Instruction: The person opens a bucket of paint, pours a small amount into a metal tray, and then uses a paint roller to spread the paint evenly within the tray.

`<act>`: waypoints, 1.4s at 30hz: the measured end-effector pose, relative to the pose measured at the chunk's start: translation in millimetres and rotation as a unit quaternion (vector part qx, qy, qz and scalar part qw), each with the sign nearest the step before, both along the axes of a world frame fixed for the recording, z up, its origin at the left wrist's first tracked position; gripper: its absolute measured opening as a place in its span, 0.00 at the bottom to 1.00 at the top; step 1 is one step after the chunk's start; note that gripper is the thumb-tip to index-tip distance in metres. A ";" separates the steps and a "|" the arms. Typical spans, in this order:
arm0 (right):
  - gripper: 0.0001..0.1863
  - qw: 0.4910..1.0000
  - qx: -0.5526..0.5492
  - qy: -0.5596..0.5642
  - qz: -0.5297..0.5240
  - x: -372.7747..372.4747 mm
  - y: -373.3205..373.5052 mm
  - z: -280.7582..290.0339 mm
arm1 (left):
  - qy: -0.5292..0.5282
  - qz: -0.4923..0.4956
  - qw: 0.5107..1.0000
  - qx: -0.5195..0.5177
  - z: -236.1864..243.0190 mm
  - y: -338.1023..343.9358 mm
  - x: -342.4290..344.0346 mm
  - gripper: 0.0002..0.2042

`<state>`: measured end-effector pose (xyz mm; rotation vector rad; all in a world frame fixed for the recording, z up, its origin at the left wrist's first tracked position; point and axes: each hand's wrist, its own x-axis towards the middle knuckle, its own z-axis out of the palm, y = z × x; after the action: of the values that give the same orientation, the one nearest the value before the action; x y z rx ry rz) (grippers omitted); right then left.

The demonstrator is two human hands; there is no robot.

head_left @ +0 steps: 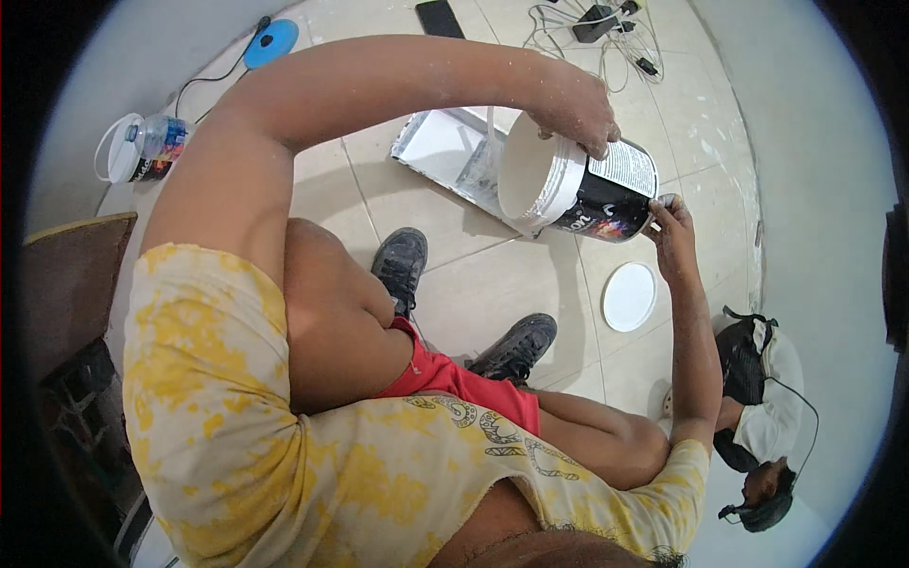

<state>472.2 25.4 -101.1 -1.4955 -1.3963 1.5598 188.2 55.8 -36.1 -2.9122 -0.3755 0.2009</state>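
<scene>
A black paint bucket (pixel 615 194) with a white rim lies tipped on its side, its mouth facing left over a paint tray (pixel 445 156). White paint coats the inside of the bucket and the tray. From above, my left hand (pixel 578 109) grips the bucket near its rim, fingers bent over the wall. My right hand (pixel 670 227) holds the base end, thumb and fingers closed on the bottom edge. A round white lid (pixel 630 296) rests on the tiles below the bucket. The tray's right end is partly hidden behind the bucket.
Loose cables (pixel 615 66) and a black adapter (pixel 595 24) lie at the far side, near a phone (pixel 439 19). A blue disc (pixel 272 44), a plastic bottle (pixel 151 137) and a small bucket (pixel 123 156) stand far left. Another person (pixel 767 398) is at the right wall.
</scene>
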 end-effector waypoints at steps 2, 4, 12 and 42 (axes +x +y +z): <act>0.04 1.000 0.002 -0.003 -0.005 -0.1 -0.1 -0.4 | 0.013 0.021 1.000 -0.008 9.3 -6.7 0.0 0.18; 0.04 1.000 0.004 -0.006 -0.010 -0.3 0.7 -1.0 | 0.035 0.139 0.987 -0.076 18.3 -12.5 1.4 0.17; 0.04 1.000 -0.001 -0.017 -0.011 -3.7 -0.7 1.3 | 0.015 0.117 0.991 -0.060 1.2 -8.4 -2.0 0.20; 0.03 0.998 0.039 -0.038 0.001 0.9 -8.1 19.1 | -0.065 0.185 0.971 -0.136 4.1 -15.8 -1.2 0.19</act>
<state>473.1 17.3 -82.0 -1.5217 -1.4844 1.4448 187.0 40.0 -31.9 -3.1034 -0.9898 0.1217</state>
